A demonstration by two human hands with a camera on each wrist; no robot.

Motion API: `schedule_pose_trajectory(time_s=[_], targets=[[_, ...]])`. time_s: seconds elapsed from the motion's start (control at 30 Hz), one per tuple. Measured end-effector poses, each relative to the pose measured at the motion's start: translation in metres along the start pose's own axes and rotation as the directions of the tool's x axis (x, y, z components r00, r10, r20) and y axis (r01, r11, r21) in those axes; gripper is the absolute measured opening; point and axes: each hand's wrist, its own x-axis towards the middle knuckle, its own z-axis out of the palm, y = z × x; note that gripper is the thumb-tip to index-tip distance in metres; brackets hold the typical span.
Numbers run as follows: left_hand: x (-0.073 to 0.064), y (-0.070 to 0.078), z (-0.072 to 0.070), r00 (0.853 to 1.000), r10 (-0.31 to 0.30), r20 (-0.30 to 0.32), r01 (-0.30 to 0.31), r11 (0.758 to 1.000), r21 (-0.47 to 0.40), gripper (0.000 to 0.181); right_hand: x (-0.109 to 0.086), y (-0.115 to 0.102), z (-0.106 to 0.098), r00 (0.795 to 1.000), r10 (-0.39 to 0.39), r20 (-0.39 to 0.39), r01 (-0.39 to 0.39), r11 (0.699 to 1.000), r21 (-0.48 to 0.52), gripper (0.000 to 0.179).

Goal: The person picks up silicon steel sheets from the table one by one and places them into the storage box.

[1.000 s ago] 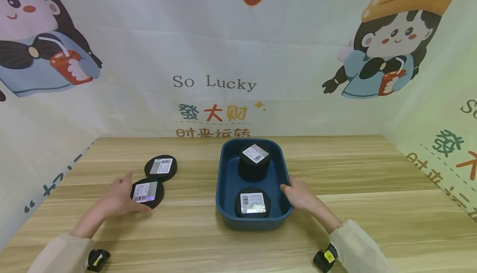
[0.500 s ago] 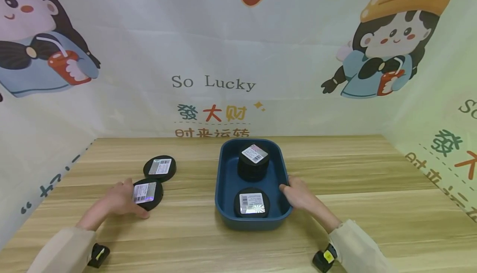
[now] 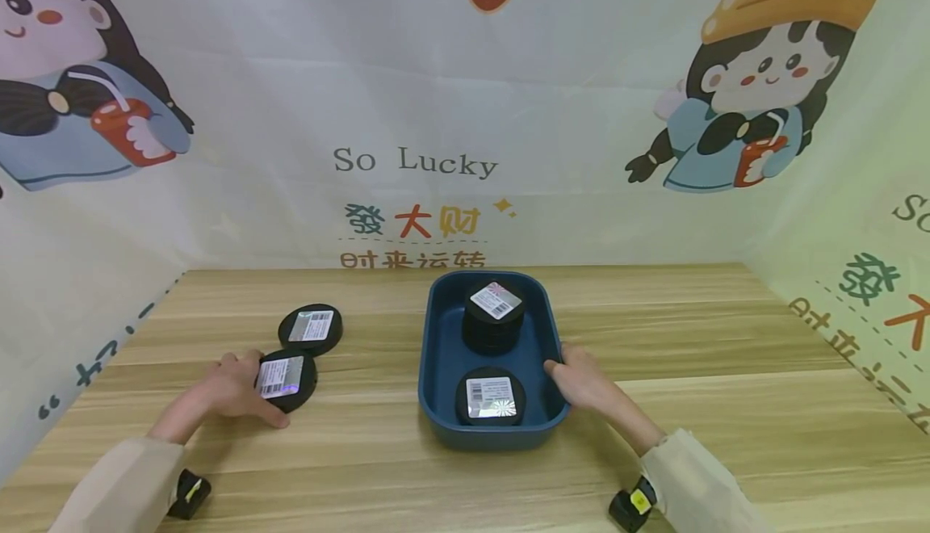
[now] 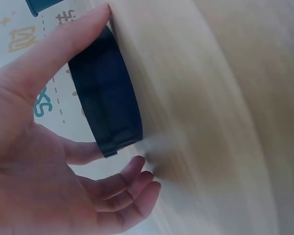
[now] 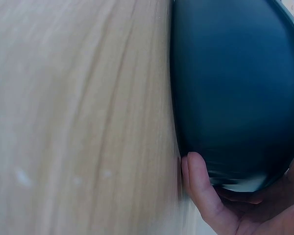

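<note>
In the head view two black round discs with silvery barcode labels lie on the table at left, edges meeting. My left hand point(image 3: 236, 389) grips the nearer black disc point(image 3: 286, 379) from its left side. The left wrist view shows the thumb along one side of its rim and the index finger at the other; the other fingers curl loosely nearby. The farther disc point(image 3: 310, 329) lies untouched. My right hand point(image 3: 584, 375) holds the right wall of a blue rectangular container point(image 3: 443, 428), thumb over the rim, fingers against the outside in the right wrist view.
Inside the container, a stack of black discs point(image 3: 494, 327) stands toward the back and a single labelled disc point(image 3: 490, 397) lies at the front. The wooden table point(image 3: 363, 476) meets a printed cloth backdrop point(image 3: 581, 113) at the back and sides.
My left hand has closed in around the nearer disc, its fingers drawing lower behind it. The right hand and the container stay where they were.
</note>
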Motion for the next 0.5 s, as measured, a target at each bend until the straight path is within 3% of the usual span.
schedule_pose_trajectory(time_s=[0.5], targets=[[0.0007,-0.003,0.0039,0.997,0.052,-0.051,-0.052,0.999,-0.007,0.096,-0.0009,-0.0021,-0.001,1.0,0.001,0.001,-0.001,1.0,0.002,0.022]])
